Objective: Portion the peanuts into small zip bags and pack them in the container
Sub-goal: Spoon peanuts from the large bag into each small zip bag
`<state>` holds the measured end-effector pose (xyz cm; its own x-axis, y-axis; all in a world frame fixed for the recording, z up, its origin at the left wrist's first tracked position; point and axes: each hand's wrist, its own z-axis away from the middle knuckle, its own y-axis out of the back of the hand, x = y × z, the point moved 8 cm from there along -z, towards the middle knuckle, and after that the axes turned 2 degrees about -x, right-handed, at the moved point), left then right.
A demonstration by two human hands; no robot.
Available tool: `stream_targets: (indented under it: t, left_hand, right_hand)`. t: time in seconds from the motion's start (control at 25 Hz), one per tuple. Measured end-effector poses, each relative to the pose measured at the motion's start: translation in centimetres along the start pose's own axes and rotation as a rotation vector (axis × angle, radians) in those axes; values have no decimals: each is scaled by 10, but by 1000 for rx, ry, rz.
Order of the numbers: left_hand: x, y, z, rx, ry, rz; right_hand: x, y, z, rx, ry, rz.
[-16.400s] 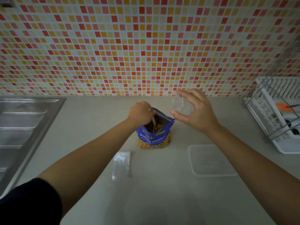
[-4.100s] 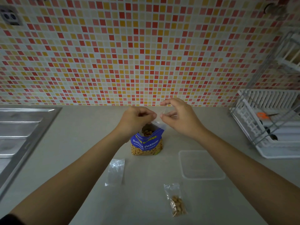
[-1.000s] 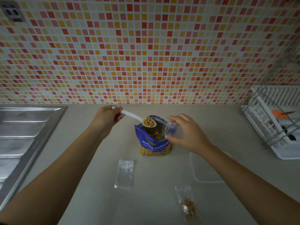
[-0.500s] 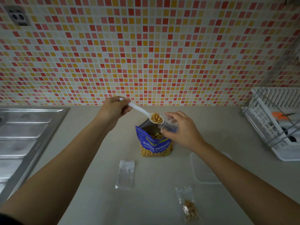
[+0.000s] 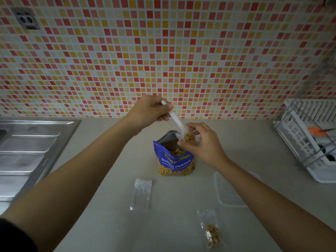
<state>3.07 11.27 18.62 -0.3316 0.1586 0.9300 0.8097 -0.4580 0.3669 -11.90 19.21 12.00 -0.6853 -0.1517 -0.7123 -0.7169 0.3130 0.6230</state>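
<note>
A blue bag of salted peanuts [image 5: 174,162] stands open in the middle of the counter. Just above its mouth my right hand [image 5: 203,142] pinches a small clear zip bag [image 5: 190,138] with peanuts inside. My left hand [image 5: 151,111] grips a white plastic spoon [image 5: 175,120], tilted down with its bowl in the zip bag's opening. An empty zip bag [image 5: 141,193] lies flat in front of the peanut bag. A filled zip bag [image 5: 211,230] lies near the front edge. The clear container [image 5: 223,193] sits to the right, partly hidden by my right forearm.
A steel sink drainboard [image 5: 27,157] fills the left side. A white dish rack [image 5: 312,142] with orange scissors [image 5: 316,130] stands at the right. A mosaic tile wall [image 5: 163,51] backs the counter, with a socket [image 5: 25,20] at upper left.
The spoon, loaded with peanuts and held level over the blue bag, has tipped into the small zip bag. Peanuts now show inside that bag. My left hand rose and moved right.
</note>
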Motion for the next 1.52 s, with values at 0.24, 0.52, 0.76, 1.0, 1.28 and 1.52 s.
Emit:
stream_targets:
  t: [0.24,0.52,0.76,1.0,1.28,1.52]
  left_hand:
    - [49,37,11,207,-226,-44]
    - [-23,27,5,239,-112,-319]
    - [-59,-65,-3,-50,-160,-998]
    - [-75,-66,-18,73,104,-803]
    - [-82,-59,-18,135,147,-633]
    - [-88,-42,-21,115,221,-338]
  right_hand:
    - [2,13,-2,88,-61,-162]
    - [9,32,0,128,-49,-138]
    - [11,41,-3,118,-21,-78]
    - [17,47,-4,144,-30,-84]
    - [23,54,-4,140,-41,-75]
    - [25,53,-2,132,-53,-97]
